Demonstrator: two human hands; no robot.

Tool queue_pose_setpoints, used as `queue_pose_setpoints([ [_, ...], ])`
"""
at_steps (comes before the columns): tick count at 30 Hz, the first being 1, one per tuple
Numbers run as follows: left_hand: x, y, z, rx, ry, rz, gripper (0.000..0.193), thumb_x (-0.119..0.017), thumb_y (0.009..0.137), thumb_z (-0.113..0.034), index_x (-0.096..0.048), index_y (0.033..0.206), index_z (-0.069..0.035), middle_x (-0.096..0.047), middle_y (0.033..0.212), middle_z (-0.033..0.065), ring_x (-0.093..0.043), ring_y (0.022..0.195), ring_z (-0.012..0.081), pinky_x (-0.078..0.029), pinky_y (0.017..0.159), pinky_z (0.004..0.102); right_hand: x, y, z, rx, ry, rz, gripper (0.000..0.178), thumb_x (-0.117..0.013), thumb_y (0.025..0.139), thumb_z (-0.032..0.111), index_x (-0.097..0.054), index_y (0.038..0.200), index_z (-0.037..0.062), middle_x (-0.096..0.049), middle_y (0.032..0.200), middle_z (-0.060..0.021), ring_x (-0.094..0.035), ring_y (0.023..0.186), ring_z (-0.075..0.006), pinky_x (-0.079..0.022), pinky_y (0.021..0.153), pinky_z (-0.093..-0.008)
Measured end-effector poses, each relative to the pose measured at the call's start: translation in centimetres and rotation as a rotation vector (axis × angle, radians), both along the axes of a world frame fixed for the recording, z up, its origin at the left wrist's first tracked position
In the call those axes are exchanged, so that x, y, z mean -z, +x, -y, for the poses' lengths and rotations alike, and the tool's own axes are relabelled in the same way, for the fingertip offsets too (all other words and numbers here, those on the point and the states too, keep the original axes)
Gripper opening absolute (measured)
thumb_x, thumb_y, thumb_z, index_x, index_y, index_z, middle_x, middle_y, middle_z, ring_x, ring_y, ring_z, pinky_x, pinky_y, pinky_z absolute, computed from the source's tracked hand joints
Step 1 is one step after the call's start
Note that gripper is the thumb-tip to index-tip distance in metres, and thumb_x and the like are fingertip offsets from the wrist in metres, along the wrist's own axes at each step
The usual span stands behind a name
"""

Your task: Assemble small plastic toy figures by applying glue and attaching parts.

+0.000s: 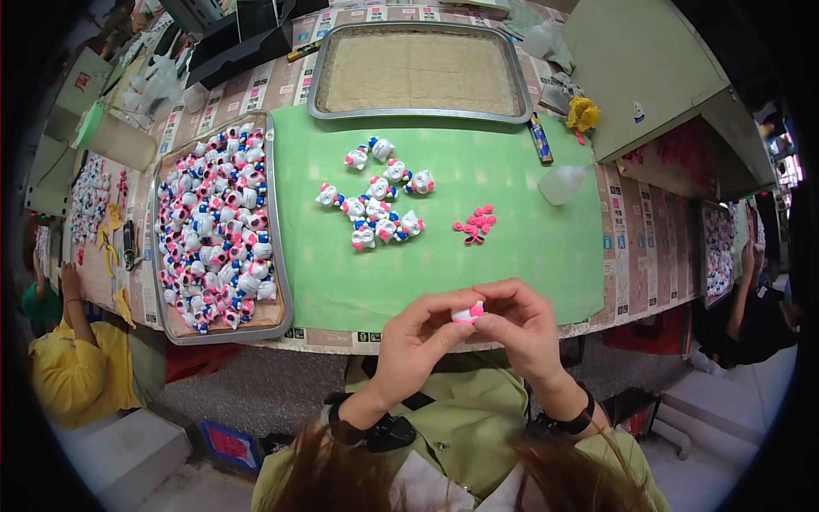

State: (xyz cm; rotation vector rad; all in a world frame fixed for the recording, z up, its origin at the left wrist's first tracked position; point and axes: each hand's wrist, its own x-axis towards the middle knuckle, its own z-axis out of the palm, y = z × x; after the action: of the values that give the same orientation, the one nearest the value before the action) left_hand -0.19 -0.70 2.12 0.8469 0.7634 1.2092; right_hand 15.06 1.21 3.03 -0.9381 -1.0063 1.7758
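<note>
Near the front edge of the green mat point(512, 188), a small white and pink toy figurine point(464, 316) is pinched between the fingertips of both my hands. My left hand point(420, 334) grips it from the left, and my right hand point(522, 328) from the right. Fingers cover much of it. Farther back on the mat lies a loose group of white figurines point(377, 208) with pink and blue parts. Right of them sits a small pile of pink pieces point(485, 220).
A metal tray point(285, 290) heaped with similar figurines stands at my left. Behind the mat is a tray lined with tan material point(418, 72). A squeeze bottle point(563, 183), a glue tube point(541, 138) and a cabinet point(644, 77) are at the right. People sit at both sides.
</note>
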Motion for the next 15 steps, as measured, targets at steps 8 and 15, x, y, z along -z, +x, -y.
queue_pose_setpoints([
  [8,0.1,-0.1,-0.6,0.108,-0.241,0.414,0.031,-0.043,0.086,-0.001,-0.040,0.116,0.001,-0.051,0.107,0.0103,-0.051,0.101,0.0177,-0.043,0.085,0.0287,-0.6,-1.0,0.5,0.061,0.585,0.672,0.044,-0.062,0.067,-0.001,-0.050,0.109,0.0004,-0.045,0.115,-0.0140,-0.047,0.102,-0.0207,-0.037,0.086,-0.0318],
  [15,0.8,0.1,-0.1,-0.010,-0.151,0.193,0.028,-0.050,0.081,0.002,-0.049,0.109,0.001,-0.055,0.102,0.0075,-0.052,0.097,0.0145,-0.042,0.082,0.0258,0.1,-0.5,0.2,0.115,0.408,0.363,0.029,-0.060,0.071,-0.002,-0.057,0.100,-0.0001,-0.051,0.105,-0.0134,-0.052,0.092,-0.0187,-0.042,0.076,-0.0270],
])
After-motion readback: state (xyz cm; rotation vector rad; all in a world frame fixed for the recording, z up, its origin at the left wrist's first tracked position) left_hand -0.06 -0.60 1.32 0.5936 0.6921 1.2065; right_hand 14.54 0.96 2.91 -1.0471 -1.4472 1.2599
